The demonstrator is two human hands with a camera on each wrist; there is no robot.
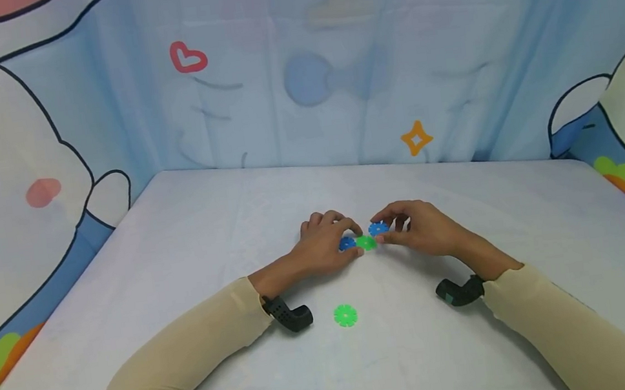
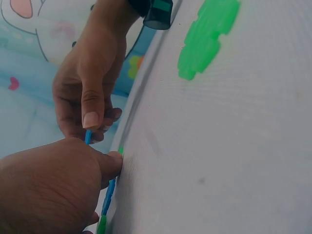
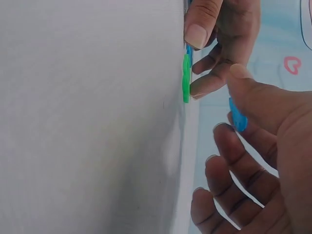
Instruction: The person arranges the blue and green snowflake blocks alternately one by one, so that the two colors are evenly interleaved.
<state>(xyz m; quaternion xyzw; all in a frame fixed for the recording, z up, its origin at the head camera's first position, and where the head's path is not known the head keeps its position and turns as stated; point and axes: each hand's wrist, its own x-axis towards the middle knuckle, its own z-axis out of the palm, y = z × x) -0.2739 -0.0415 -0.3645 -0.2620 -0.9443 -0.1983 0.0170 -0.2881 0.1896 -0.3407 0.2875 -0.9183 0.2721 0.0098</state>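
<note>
In the head view, my left hand (image 1: pixel 327 243) curls over a row of notched plastic discs at the tabletop, thumb and forefinger holding it. A blue disc (image 1: pixel 347 243) and a green disc (image 1: pixel 365 242) of that row show between the fingers. Another green edge (image 2: pixel 101 224) appears below the hand in the left wrist view. My right hand (image 1: pixel 424 228) pinches a separate blue notched disc (image 1: pixel 378 228) between thumb and finger. That disc (image 3: pixel 238 115) is tilted and lifted, just right of the green disc (image 3: pixel 186 79); whether their edges touch I cannot tell.
A loose green notched disc (image 1: pixel 345 315) lies flat on the white-covered table (image 1: pixel 289 386), nearer my body. Behind the table hangs a blue cartoon-printed curtain (image 1: pixel 255 111). Dark wrist cameras (image 1: pixel 295 317) sit on both wrists, close above the cloth.
</note>
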